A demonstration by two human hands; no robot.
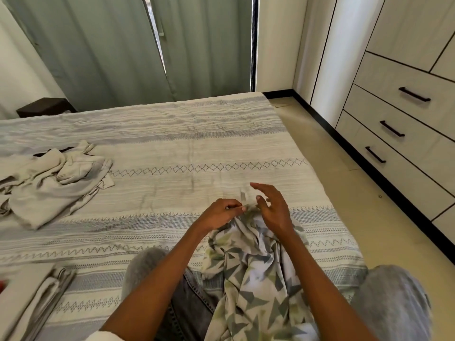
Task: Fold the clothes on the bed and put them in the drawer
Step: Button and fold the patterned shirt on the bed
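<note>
**Folding barely begun, drawers not yet opened**

The person sits on the bed (pixel 172 143) with a patterned garment (pixel 256 274), white with grey and olive triangles, bunched across the lap and trailing onto the bedspread in front. The left hand (pixel 219 214) has a narrow grip, fingertips pinched on the garment's upper edge. The right hand (pixel 273 205) hovers just beside it with fingers spread and relaxed, holding nothing. Judging by this, the garment is only being sorted out for its first fold; it lies crumpled, with no flat panel or crease yet.

Further left on the bed, well apart from the hands, a beige garment (pixel 51 183) lies in a loose heap, unfolded. At the near left edge sits a flat stack of folded grey fabric (pixel 46 294) (it may be a finished piece, though the view cuts it off and I cannot tell what it is).

The drawers (pixel 398 124) with dark handles stand across the floor strip to the right, all closed. So most of the job looks left: two garments to fold, then everything carried over and put away.
</note>
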